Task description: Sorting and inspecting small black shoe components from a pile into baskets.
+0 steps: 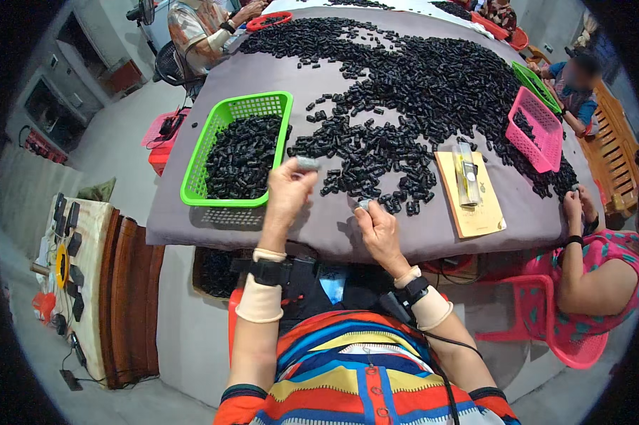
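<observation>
My left hand is just off the right side of a green basket filled with small black plastic parts. A grey covering wraps its index fingertip, and the fingers are curled together; whatever may be in them is too small to make out. My right hand is over the near edge of the table, below a loose spread of the same black parts. Its thumb and finger are pinched together, with grey covering at the tips; anything between them is hidden. Both wrists wear black straps over beige sleeves.
A yellow pad with a clear plastic case lies right of my hands. Beyond stretches a large heap of black parts. A pink basket stands at the right. Other people work around the grey-covered table; one person's hands are at the right edge.
</observation>
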Demonstrator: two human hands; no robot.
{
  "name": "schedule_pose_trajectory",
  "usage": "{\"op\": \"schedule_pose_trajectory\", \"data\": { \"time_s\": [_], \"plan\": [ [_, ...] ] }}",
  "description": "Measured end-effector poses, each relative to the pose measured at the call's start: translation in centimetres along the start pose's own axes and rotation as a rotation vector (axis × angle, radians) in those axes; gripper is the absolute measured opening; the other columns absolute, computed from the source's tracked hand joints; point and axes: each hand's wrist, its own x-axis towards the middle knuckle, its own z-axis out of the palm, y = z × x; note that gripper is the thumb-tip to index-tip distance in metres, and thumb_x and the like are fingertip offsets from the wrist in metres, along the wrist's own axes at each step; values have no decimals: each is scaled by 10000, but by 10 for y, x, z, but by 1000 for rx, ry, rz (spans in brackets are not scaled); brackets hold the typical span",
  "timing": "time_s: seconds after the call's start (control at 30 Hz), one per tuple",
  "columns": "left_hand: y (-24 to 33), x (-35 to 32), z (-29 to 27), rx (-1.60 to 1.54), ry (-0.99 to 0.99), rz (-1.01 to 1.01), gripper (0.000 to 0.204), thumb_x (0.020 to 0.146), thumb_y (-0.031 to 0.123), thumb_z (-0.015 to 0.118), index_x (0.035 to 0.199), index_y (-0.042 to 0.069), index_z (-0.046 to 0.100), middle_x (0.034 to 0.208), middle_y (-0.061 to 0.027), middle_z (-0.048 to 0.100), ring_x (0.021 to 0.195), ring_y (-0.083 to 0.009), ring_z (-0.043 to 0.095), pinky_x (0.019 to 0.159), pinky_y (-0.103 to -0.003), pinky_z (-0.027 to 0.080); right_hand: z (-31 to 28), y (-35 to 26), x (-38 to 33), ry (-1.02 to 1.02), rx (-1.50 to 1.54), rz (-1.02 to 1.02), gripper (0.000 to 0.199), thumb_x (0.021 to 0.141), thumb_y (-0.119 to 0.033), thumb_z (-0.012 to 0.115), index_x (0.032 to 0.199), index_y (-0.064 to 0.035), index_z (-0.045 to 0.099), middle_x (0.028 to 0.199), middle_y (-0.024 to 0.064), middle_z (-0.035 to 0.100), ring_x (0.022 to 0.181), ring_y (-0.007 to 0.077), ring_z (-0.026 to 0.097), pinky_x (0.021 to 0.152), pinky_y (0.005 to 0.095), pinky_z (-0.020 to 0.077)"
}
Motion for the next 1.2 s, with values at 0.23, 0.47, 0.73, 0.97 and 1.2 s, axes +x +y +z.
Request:
{"op": "schedule_pose_trajectory", "data": {
  "time_s": [0.23, 0.47, 0.73, 0.97, 1.2],
  "plan": [
    [-59, 1, 31, 687, 155, 319, 280, 625, 88, 673, 887, 14, 607, 779, -117, 603, 747, -264, 600, 664, -330, 476, 2, -2, -2, 0, -8, -12, 265, 867, -219, 541, 712, -22, 456, 618, 138, 499, 551, 310, 505, 494, 375, 373],
    [-45, -14, 29, 174, -29, 83, 196, 670, -30, 645, 858, 17, 612, 715, -8, 582, 627, -70, 539, 546, -221, 457, -2, 3, 0, 9, 57, 63, 263, 862, -221, 555, 726, -19, 456, 611, 122, 502, 523, 254, 489, 495, 348, 381],
    [-36, -40, 45, -119, -237, 2, 268, 696, -62, 666, 941, 36, 618, 775, -11, 616, 649, -64, 566, 554, -210, 484, 0, 0, 3, 78, 158, 131, 228, 783, -172, 649, 776, -16, 483, 633, 99, 538, 545, 142, 474, 509, 304, 401],
    [-49, -40, 53, -565, -241, -74, 229, 760, -43, 628, 983, 4, 601, 809, -51, 627, 662, -106, 600, 581, -218, 511, -4, 9, 1, -10, 208, 195, 177, 774, -133, 622, 754, -12, 493, 595, 86, 544, 528, 100, 484, 491, 287, 401],
    [-60, -40, 57, -700, -250, -175, 170, 840, 24, 568, 1007, 2, 585, 851, -86, 627, 662, -132, 606, 569, -229, 518, -6, 7, 1, -26, 254, 213, 107, 763, -93, 595, 785, -19, 522, 636, -11, 517, 599, 42, 436, 518, 234, 386]
  ]
}}
